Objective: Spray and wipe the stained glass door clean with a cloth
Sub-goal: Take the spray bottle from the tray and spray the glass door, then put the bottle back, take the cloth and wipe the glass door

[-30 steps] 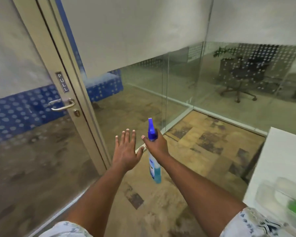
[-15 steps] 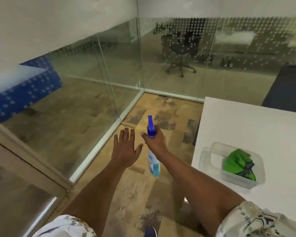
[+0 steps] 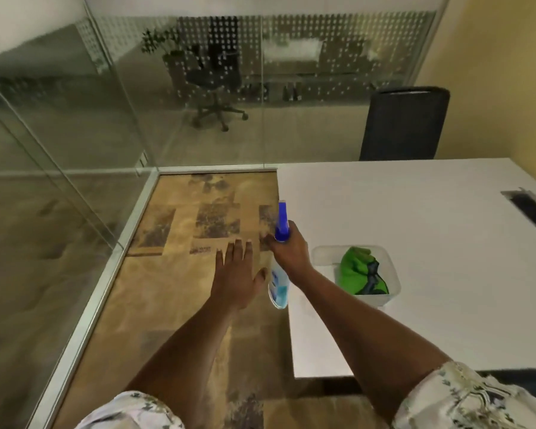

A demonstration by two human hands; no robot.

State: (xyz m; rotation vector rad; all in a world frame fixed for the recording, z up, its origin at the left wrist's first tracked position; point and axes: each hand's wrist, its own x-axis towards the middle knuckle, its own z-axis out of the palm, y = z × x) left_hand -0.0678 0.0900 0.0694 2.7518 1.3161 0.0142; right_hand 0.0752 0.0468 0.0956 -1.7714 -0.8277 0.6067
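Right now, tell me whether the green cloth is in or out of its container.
In: the green cloth lies bunched inside the clear plastic container on the white table.

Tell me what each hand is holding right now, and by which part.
The right hand grips the spray bottle around its neck, just below the blue nozzle. The left hand holds nothing; its fingers are spread open.

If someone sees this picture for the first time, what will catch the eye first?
First, the blue spray bottle in the right hand, at the centre. Next, the bright green cloth in a clear tub on the white table, just right of it. The left hand is open and empty.
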